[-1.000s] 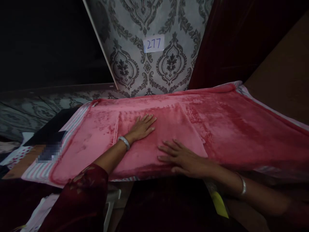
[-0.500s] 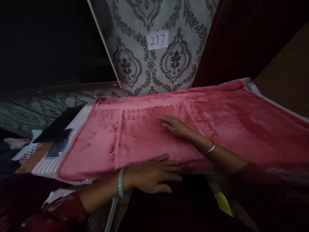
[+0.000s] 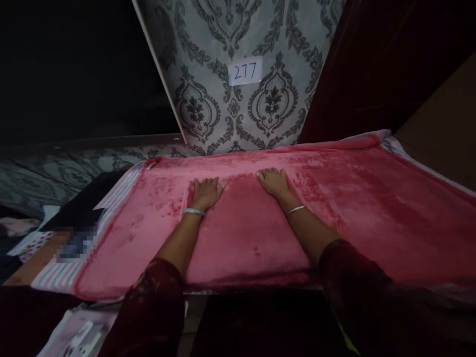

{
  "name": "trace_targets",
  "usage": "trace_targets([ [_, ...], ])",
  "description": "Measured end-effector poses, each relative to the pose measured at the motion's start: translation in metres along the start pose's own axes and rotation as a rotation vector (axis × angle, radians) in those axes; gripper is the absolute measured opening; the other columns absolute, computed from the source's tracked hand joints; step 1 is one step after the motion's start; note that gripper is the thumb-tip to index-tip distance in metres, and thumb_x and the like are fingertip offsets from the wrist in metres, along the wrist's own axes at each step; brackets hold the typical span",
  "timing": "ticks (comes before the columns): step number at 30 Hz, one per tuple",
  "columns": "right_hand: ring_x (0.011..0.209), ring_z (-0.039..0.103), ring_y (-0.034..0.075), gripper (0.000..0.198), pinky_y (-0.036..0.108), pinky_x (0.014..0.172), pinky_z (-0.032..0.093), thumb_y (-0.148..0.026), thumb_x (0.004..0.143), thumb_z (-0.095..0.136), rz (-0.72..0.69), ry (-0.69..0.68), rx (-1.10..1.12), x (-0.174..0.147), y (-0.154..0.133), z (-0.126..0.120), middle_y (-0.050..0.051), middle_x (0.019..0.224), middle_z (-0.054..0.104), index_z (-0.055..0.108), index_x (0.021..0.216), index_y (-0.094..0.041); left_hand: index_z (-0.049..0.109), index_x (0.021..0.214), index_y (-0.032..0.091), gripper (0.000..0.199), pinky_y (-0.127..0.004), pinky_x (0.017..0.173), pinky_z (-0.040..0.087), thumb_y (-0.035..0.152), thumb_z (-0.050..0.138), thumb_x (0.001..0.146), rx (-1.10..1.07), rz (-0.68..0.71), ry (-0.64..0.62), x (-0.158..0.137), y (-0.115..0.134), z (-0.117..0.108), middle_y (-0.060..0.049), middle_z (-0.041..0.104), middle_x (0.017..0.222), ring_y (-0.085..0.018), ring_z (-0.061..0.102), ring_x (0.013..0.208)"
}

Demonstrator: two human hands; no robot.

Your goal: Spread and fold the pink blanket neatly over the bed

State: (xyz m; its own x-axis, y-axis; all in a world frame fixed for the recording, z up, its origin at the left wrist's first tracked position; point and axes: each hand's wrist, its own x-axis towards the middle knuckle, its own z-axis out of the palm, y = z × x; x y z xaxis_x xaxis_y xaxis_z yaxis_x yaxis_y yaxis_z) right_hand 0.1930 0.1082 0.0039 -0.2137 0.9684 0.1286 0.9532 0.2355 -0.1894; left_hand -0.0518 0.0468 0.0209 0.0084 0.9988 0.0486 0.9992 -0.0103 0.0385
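A folded panel of pink plush fabric [image 3: 245, 228] lies in the middle of a larger spread of the same pink plush, a blanket [image 3: 386, 198] with a striped border on its left side. My left hand [image 3: 206, 192] rests on the panel's far left corner, palm down and fingers spread. At the far right corner my right hand [image 3: 273, 181] lies flat, its fingers pointing away from me. Neither hand grips anything. The near edge of the panel sits close to the front edge of the surface. What lies beneath the blanket is hidden.
Behind the blanket stands a patterned wall with a paper sign [image 3: 245, 71] reading 277. A large dark screen [image 3: 82, 69] is at the left. Dark flat items and a dotted cloth [image 3: 36, 246] lie at the left end. A dark red panel [image 3: 372, 69] rises at the back right.
My left hand has moved from the near edge to the far left corner of the panel. My right hand has shifted slightly farther away, and the fabric under them looks smoother.
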Motion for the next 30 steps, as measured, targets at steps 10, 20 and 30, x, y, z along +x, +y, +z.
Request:
trace_targets([
  [10, 0.127, 0.057, 0.029, 0.05, 0.052, 0.113, 0.032, -0.043, 0.108, 0.028, 0.02, 0.002, 0.079, 0.006, 0.006, 0.001, 0.01, 0.135, 0.068, 0.072, 0.125, -0.026, 0.051, 0.15, 0.014, 0.062, -0.062, 0.123, 0.022, 0.045, 0.022, 0.104, 0.012, -0.019, 0.001, 0.005, -0.02, 0.003, -0.017, 0.055, 0.153, -0.032, 0.048, 0.143],
  [20, 0.132, 0.053, 0.027, 0.048, 0.042, 0.104, 0.046, -0.044, 0.106, 0.033, 0.228, -0.01, 0.199, 0.002, 0.026, -0.014, 0.009, 0.146, 0.06, 0.066, 0.135, -0.026, 0.057, 0.143, 0.017, 0.057, -0.061, 0.107, 0.047, 0.046, 0.026, 0.105, -0.106, -0.223, 0.027, 0.007, -0.04, -0.011, -0.019, 0.054, 0.152, -0.039, 0.051, 0.139],
  [30, 0.124, 0.063, 0.03, 0.055, 0.039, 0.101, 0.049, -0.036, 0.104, 0.036, 0.39, -0.002, 0.282, -0.017, 0.037, -0.023, 0.024, 0.131, 0.066, 0.053, 0.149, -0.009, 0.06, 0.132, 0.017, 0.044, -0.048, 0.095, 0.057, 0.042, 0.065, 0.096, -0.37, -0.427, 0.096, -0.021, -0.02, -0.02, -0.012, 0.062, 0.133, -0.025, 0.065, 0.113],
])
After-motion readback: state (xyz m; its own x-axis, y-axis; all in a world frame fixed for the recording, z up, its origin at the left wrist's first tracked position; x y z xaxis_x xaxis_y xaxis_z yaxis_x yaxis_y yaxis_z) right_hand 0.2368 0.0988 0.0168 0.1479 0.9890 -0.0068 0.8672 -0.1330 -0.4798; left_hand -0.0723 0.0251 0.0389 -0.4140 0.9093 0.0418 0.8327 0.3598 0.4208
